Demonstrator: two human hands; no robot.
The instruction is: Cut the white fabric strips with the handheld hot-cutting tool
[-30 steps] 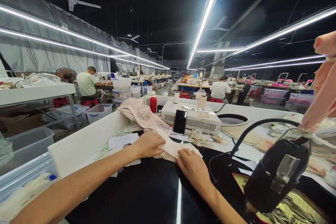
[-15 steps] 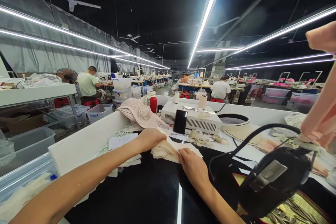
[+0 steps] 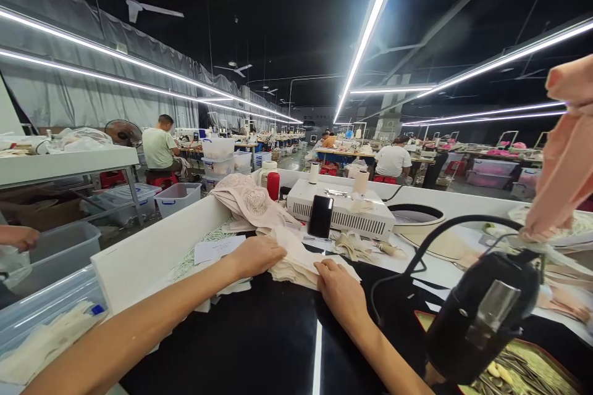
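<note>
A stack of thin beige fabric pieces (image 3: 301, 259) lies across the black tabletop in front of me. My left hand (image 3: 259, 255) is closed at the left end of the stack, its fingers bent on the cloth. My right hand (image 3: 340, 287) pinches the near right edge, fingertips on the top layer and thumb hidden. Beyond my left hand, beige lace-patterned pieces (image 3: 252, 200) are heaped. A paper slip with writing (image 3: 218, 249) rests on pale green lace beside my left wrist.
A black phone (image 3: 320, 216) leans on a white vented box (image 3: 345, 207) at the back. At right, a black machine (image 3: 482, 315) with a curved cable stands over a tray of metal tools (image 3: 523, 367). A co-worker's hand (image 3: 21, 238) shows at the left edge, near a clear bin (image 3: 69, 253).
My left hand has moved left and slightly down; the raised top fabric now lies flatter. My right hand stays at the edge. A co-worker's hand has come in at left.
</note>
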